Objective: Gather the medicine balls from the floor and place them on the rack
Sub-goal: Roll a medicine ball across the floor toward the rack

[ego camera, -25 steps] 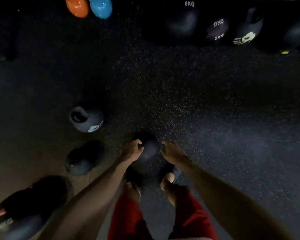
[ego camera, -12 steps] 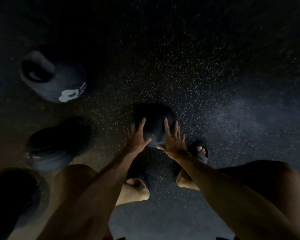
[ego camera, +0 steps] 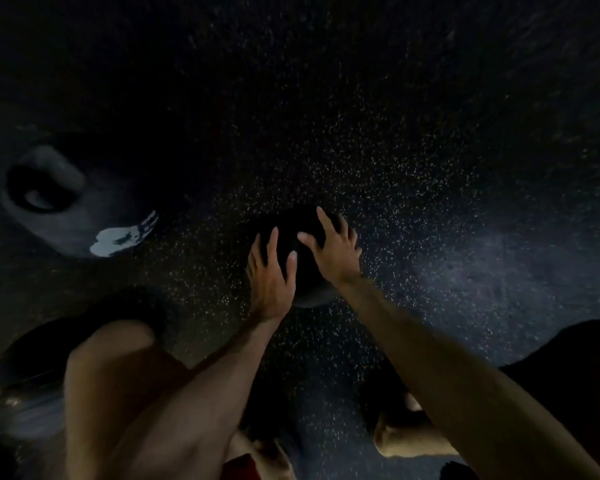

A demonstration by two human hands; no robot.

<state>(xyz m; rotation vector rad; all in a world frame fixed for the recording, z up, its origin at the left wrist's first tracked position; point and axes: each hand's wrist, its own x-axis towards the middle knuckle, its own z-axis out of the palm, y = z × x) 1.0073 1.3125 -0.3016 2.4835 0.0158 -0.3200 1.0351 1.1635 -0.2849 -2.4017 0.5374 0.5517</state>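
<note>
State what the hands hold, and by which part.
A dark medicine ball: left hand and right hand press spread fingers on its upper sides.

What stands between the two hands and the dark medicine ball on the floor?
Nothing visible. The left hand and the right hand lie on the medicine ball, fingers spread over its top. The rack is not in view, so that path cannot be judged.

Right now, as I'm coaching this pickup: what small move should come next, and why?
Probably slide both palms lower round the medicine ball and lift: left hand and right hand lie spread on its top, and it apparently rests on the floor.
</note>
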